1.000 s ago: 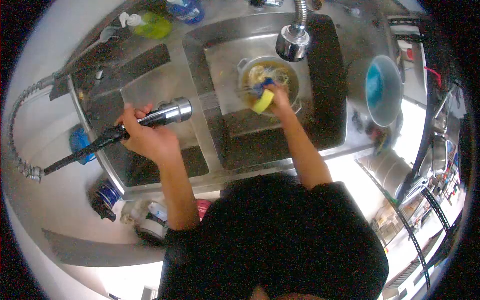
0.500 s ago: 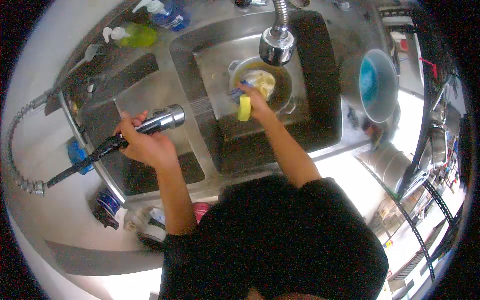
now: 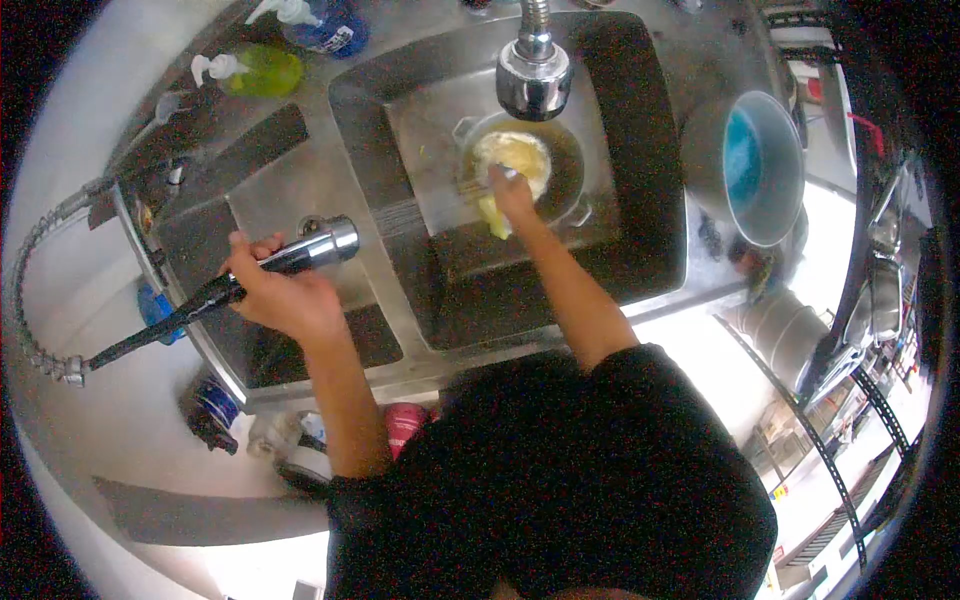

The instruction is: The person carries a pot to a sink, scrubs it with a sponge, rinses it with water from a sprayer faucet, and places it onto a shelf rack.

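Observation:
My left hand (image 3: pixel 285 298) is closed around the black grip of a chrome-headed spray nozzle (image 3: pixel 325 241), held over the left basin with its head pointing right. A ribbed metal hose trails from its lower end. In the right basin sits a two-handled metal pan (image 3: pixel 567 165) with brownish liquid and a pale, foamy patch in it. My right hand (image 3: pixel 514 198) is over the pan, closed on a yellow sponge (image 3: pixel 492 215). Thin metal prongs show beside the sponge, but blur hides what they belong to.
A chrome faucet head (image 3: pixel 534 82) hangs above the right basin. A tall metal pot (image 3: pixel 788 190) with blue inside stands at the right. Pump bottles with green (image 3: pixel 265 71) and blue (image 3: pixel 338 32) liquid stand at the back left. The divider (image 3: pixel 395 235) separates the two basins.
My right hand has turned slightly and shifted with the sponge over the pan; the foamy patch looks different. My left hand and the spray nozzle have shifted slightly left in view.

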Tool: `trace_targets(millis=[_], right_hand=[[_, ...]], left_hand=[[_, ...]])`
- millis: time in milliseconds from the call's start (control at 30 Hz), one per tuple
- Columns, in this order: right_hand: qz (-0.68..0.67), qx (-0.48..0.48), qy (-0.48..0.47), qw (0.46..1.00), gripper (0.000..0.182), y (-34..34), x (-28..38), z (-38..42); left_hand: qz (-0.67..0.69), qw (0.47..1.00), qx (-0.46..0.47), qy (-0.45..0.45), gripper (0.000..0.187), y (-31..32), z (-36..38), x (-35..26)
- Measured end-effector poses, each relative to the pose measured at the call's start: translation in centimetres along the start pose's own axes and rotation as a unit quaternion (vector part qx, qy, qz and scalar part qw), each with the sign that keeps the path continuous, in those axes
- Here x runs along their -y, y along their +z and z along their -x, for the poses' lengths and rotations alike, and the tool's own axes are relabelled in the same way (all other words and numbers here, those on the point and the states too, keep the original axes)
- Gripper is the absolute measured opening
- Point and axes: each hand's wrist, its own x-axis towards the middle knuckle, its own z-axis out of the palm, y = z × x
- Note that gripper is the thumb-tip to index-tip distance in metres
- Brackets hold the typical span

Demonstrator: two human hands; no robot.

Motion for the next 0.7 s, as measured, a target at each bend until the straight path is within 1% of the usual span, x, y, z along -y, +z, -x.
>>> trace_targets(millis=[33, 133, 167, 200, 300, 333, 400, 467, 500, 533, 600, 633, 700], right_hand=[[0.049, -0.018, 0.017, 0.998, 0.062, -1.4, 1.8, 0.8], [0.155, -0.003, 0.028, 0.988, 0.059, -5.8, -0.3, 1.1], [0.148, -0.021, 0.02, 0.989, 0.057, -8.3, 0.0, 1.7], [0.141, -0.038, 0.014, 0.989, 0.056, -10.2, 0.0, 2.2], [0.285, -0.185, -0.024, 0.94, 0.057, -10.6, -3.7, 0.2], [0.287, -0.175, -0.055, 0.94, 0.055, -10.6, -4.6, 0.1], [0.288, -0.155, -0.121, 0.937, 0.05, -10.4, -5.5, -1.2], [0.366, -0.089, -0.204, 0.904, 0.049, -9.8, -5.5, -3.4], [0.402, -0.058, -0.243, 0.881, 0.049, -9.6, -5.4, -3.9], [0.41, -0.061, -0.258, 0.873, 0.05, -9.1, -5.5, -4.2], [0.424, -0.069, -0.289, 0.855, 0.052, -8.2, -5.4, -5.0], [0.442, -0.082, -0.317, 0.835, 0.052, -7.0, -6.7, -5.7], [0.478, -0.106, -0.37, 0.79, 0.053, -4.0, -9.1, -6.5]], left_hand=[[-0.016, 1.0, -0.007, -0.002, 0.021, -0.1, -0.2, -0.2], [-0.042, 0.999, -0.019, 0.01, 0.023, -0.7, -0.6, -0.8], [-0.044, 0.999, -0.021, 0.018, 0.023, -0.8, -0.8, -0.8], [-0.046, 0.998, -0.003, 0.046, 0.024, -1.3, -1.1, -0.6], [-0.033, 0.997, 0.053, 0.053, 0.025, -3.6, -2.4, 1.1], [-0.062, 0.994, 0.056, 0.066, 0.024, -4.3, -2.7, 1.5], [-0.111, 0.982, 0.098, 0.118, 0.026, -6.4, -4.3, 2.2], [-0.046, 0.991, 0.052, 0.114, 0.029, -7.0, -4.0, 1.5], [-0.068, 0.992, 0.047, 0.097, 0.03, -10.4, -6.5, 1.5], [-0.143, 0.976, 0.031, 0.159, 0.032, -11.3, -7.2, 1.5], [-0.248, 0.942, 0.001, 0.227, 0.035, -12.7, -7.7, 1.7], [-0.282, 0.931, -0.012, 0.233, 0.037, -13.5, -7.7, 1.9], [-0.34, 0.889, -0.044, 0.305, 0.036, -15.1, -7.1, 2.7]])
